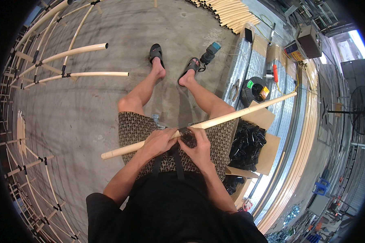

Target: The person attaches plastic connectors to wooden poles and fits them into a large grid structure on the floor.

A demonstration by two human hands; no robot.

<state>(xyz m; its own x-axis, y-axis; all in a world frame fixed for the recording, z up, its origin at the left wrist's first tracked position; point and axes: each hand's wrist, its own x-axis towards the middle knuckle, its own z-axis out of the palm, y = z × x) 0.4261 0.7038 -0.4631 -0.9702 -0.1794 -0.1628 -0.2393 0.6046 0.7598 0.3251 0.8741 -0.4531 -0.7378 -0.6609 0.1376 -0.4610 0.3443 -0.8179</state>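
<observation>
A long cream pipe [239, 113] lies slantwise across my lap, its right end farther from me and higher in the picture. My left hand [159, 142] is closed round it near the middle. Just right of that, my right hand [198, 146] pinches a black pipe joint [187, 138] between thumb and fingers, against the pipe. The fingers partly cover the joint, so I cannot tell whether it wraps fully round the pipe. By my right thigh stands an open cardboard box [267, 154] filled with black joints [247, 146].
A cordless power tool [210, 53] rests by my right foot. Metal channels at right carry a black wire coil [253, 91], pliers [234, 89], a phone [248, 35] and a red-handled tool [275, 73]. Pipe frames [65, 75] stand at left; cut pipes [231, 14] lie ahead.
</observation>
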